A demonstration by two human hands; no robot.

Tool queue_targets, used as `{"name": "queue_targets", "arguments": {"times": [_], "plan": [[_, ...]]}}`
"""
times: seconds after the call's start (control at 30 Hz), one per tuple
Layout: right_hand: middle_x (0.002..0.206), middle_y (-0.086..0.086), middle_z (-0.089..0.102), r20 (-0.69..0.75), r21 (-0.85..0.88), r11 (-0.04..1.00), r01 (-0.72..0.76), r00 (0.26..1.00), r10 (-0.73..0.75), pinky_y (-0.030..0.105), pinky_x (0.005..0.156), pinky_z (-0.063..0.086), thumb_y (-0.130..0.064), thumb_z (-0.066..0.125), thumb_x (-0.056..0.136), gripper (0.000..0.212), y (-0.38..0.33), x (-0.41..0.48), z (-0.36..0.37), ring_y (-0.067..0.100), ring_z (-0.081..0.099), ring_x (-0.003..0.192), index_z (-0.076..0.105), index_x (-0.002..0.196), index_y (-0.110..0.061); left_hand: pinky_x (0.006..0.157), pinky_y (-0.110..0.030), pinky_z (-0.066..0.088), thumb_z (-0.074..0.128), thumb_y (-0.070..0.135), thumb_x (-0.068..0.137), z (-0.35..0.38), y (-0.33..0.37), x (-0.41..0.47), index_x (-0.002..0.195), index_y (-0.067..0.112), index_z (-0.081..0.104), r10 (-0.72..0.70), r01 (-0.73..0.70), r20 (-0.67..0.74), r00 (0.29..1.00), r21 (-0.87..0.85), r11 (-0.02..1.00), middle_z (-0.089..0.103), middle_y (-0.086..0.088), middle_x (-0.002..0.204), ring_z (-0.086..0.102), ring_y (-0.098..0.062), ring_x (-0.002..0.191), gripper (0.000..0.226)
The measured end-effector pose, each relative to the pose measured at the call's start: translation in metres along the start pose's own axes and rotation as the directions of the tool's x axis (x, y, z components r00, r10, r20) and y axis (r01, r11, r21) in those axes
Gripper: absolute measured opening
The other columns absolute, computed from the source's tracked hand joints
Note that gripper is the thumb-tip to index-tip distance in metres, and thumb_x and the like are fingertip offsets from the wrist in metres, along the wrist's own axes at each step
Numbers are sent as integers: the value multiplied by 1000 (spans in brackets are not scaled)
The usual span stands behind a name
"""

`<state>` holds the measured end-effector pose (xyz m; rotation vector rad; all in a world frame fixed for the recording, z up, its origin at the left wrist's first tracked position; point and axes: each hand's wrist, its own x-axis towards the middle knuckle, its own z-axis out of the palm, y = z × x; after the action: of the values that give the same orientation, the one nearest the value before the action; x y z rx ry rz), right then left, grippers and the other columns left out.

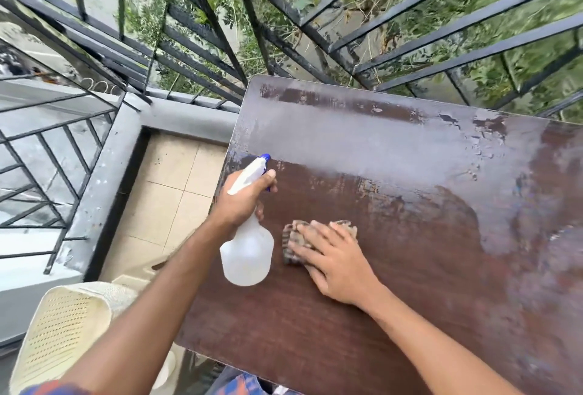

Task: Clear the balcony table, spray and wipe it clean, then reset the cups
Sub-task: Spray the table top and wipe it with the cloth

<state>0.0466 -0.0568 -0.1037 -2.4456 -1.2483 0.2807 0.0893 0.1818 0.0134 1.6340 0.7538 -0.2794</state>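
Observation:
The dark brown wooden table (410,268) fills the middle and right, its far half wet and shiny. My left hand (241,202) grips the neck of a clear spray bottle (247,255) with a white head and blue nozzle, held over the table's left edge and pointing away from me. Just right of the bottle, my right hand (331,255) lies flat with spread fingers on a folded brownish striped cloth (291,243), pressing it against the tabletop. No cups are in view.
A black metal railing (315,41) runs along the table's far side, with greenery beyond. A cream perforated plastic chair (63,328) stands at the lower left. Beige floor tiles (167,199) lie left of the table, bounded by a grey concrete ledge (104,173).

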Motion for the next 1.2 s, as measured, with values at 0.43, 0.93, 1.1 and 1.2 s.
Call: {"name": "queue_targets", "arguments": {"times": [0.43, 0.93, 1.1, 1.2], "plan": [[132, 3, 60, -84, 31, 875, -483, 871, 484, 48, 105, 39, -39, 56, 91, 47, 194, 189, -125, 31, 53, 124, 54, 138, -34, 57, -39, 42, 67, 33, 95, 20, 8, -10, 89, 10, 67, -3, 4, 15, 1000, -31, 1000, 70, -5, 83, 39, -19, 36, 23], [159, -1, 43, -94, 45, 967, -252, 962, 255, 50, 110, 39, -35, 64, 92, 52, -7, -102, 3, 28, 43, 144, 56, 143, -36, 54, -34, 42, 64, 28, 100, 70, 1, -20, 86, 11, 66, 3, -8, 139, 990, 41, 999, 70, -1, 79, 41, -21, 36, 22], [158, -2, 44, 26, 31, 992, -119, 993, 119, 47, 115, 35, -38, 59, 87, 53, 97, -27, -37, 27, 43, 143, 57, 140, -39, 57, -38, 42, 64, 30, 100, 78, 2, -24, 89, 6, 67, 0, -8, 143, 990, 53, 999, 70, -3, 80, 41, -21, 36, 26], [160, 2, 41, 6, 40, 924, -381, 925, 381, 54, 116, 32, -42, 58, 91, 54, 174, 51, -92, 28, 36, 147, 51, 144, -38, 57, -38, 42, 63, 30, 100, 81, 6, -27, 87, 11, 67, 6, -14, 137, 991, 60, 998, 70, -2, 81, 40, -21, 37, 24]]}}
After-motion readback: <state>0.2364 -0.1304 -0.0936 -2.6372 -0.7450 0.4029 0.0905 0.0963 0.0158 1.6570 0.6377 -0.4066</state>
